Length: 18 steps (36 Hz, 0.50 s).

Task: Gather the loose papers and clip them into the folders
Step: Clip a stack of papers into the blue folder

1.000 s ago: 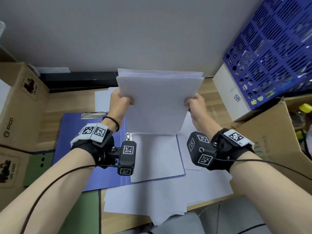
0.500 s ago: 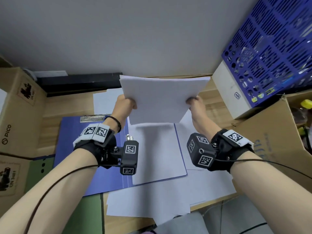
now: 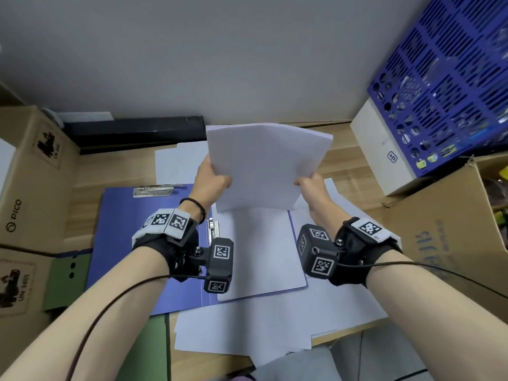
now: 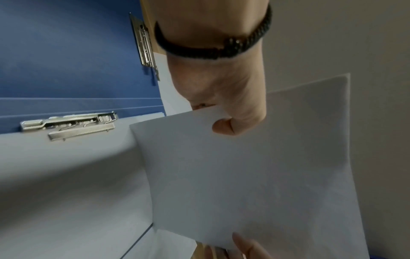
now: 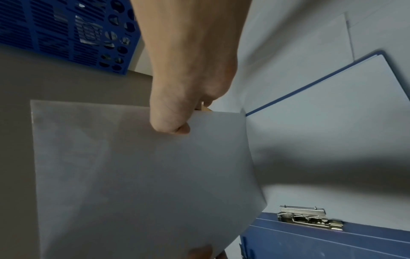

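Here the left hand [image 3: 211, 178] and right hand [image 3: 312, 185] pinch the paper stack [image 3: 264, 166] upright above the open folder [image 3: 143, 235], probably to even its edges.

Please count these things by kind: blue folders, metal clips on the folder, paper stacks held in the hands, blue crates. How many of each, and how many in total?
Blue folder: 1
Metal clips: 2
Paper stack: 1
Blue crate: 1
Total: 5
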### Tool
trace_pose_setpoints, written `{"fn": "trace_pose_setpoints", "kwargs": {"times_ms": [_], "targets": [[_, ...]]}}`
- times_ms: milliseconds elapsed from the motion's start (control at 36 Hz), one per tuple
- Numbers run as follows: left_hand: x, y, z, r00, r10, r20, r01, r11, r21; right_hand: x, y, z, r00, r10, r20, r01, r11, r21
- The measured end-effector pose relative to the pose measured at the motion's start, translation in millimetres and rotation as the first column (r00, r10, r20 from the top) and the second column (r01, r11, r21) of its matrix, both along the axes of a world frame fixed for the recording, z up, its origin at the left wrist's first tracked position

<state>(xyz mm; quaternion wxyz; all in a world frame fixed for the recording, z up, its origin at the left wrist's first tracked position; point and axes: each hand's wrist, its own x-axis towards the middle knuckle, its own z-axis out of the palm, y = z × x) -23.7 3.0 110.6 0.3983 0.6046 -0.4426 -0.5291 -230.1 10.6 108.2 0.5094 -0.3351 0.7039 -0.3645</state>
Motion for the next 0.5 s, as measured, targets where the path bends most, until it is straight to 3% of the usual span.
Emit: {"fn": "trace_pose_setpoints", "kwargs": {"times_ms": [111, 333, 500], "targets": [[1, 1, -7, 0.999, 0.028, -0.018, -0.028, 0.999, -0.028, 0, 1, 2, 1.000, -0.017, 0.003, 0.017, 1.000, -0.006], [5, 4, -16, 0.999, -0.042, 0.016, 0.040, 0.996, 0.083, -8, 7, -3, 1.000, -0.020, -0.004, 0.020, 0.999, 0.030], [5, -10, -2, 1.000, 0.029, -0.007, -0.029, 1.000, 0.006, -6, -10, 13, 0.999, -0.044, 0.022, 0.045, 0.997, -0.057]]}}
